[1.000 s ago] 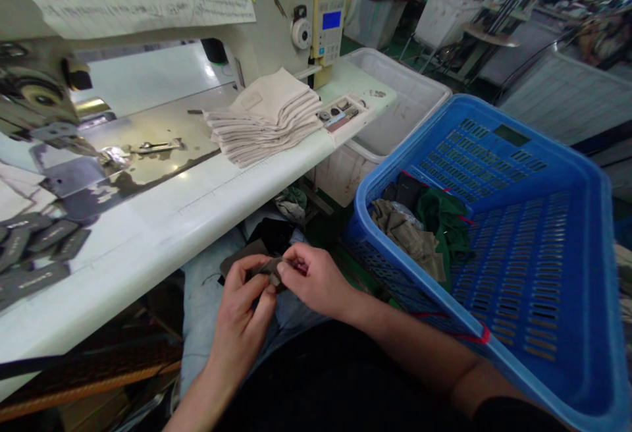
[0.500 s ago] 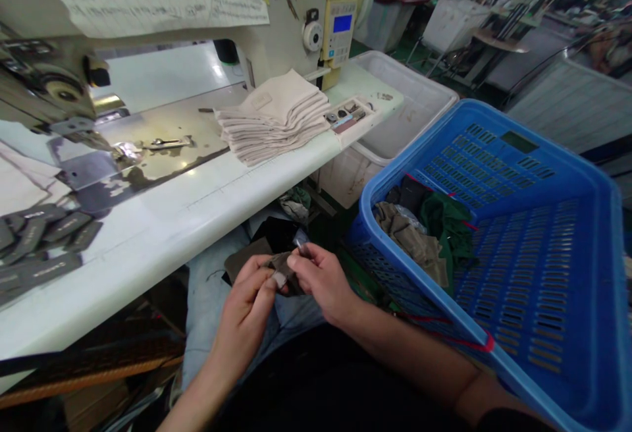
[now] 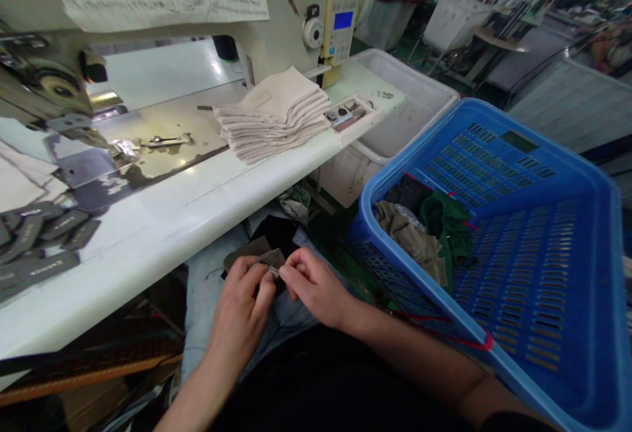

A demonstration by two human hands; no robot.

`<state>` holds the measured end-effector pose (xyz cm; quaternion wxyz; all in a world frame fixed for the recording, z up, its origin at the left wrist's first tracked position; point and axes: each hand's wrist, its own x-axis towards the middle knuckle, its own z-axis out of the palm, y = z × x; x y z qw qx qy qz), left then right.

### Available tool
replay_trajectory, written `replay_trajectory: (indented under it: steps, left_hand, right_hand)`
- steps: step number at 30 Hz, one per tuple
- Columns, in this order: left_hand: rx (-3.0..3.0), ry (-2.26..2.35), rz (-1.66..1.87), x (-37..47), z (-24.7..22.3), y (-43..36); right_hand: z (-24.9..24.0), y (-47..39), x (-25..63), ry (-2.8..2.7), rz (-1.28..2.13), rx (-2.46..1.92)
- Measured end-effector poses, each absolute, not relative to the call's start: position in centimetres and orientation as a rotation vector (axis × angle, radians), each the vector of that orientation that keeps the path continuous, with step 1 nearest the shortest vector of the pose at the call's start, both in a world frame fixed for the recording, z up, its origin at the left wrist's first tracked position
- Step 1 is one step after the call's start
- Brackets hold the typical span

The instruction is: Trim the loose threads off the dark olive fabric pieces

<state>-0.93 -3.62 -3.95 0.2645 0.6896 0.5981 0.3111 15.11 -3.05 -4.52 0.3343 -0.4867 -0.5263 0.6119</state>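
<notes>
My left hand [image 3: 241,297] is closed on a small brown cloth piece [image 3: 270,259] above my lap, its thumb and fingers pinching a pale bit at the edge. Just to the right, my right hand [image 3: 316,287] has thumb and index finger pressed together at that pale bit; what lies between them is too small to name. Behind the hands, more brown and black cloth [image 3: 279,229] rests on my blue-clad legs.
A sewing machine [image 3: 281,30] stands on the white table [image 3: 197,215] with stacked beige cloth pieces [image 3: 276,116] and dark labels [image 3: 54,231]. At right, a blue basket [image 3: 538,234] holds green and brown cloth [image 3: 417,244]. A white bin [image 3: 409,89] sits behind.
My right hand has let the brown cloth's right part go and shifted slightly left, to the pale bit. The cloth is now bunched closer to my left hand.
</notes>
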Motion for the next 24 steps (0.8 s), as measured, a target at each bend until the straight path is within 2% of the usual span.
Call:
replay_trajectory:
  steps: [13,24]
  left_hand:
    - [1.903,1.556,0.798,-0.8,-3.9,-3.9]
    - [1.989,1.515,0.788,-1.0,-4.7,-4.0]
  right_hand:
    - [-4.7,-2.2,15.4,-1.322,1.647,-1.248]
    - [-4.6,-1.9,15.7,-1.436,1.368,-1.387]
